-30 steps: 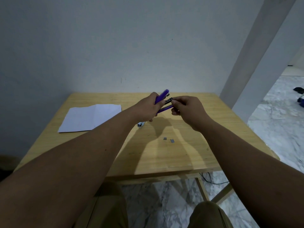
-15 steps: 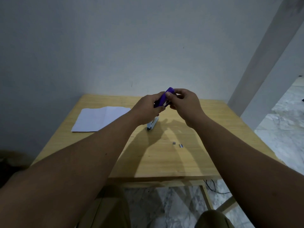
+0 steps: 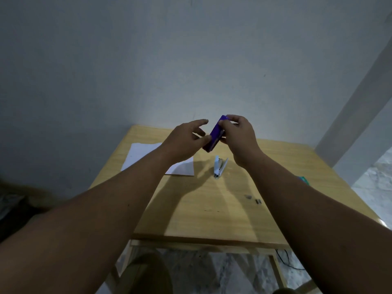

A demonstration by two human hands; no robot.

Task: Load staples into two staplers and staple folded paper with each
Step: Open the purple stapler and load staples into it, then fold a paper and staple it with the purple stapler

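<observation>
Right hand (image 3: 237, 134) now alone clamps purple stapler (image 3: 214, 134); left hand (image 3: 186, 137) has loosened, fingers apart.

right arm hides most of a green thing (image 3: 304, 179) at table's edge.

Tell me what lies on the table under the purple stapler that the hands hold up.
Below the purple stapler a white stapler lies on the wooden table, opened. A sheet of white paper lies left of it; the left hand and forearm cover part of that sheet.
</observation>
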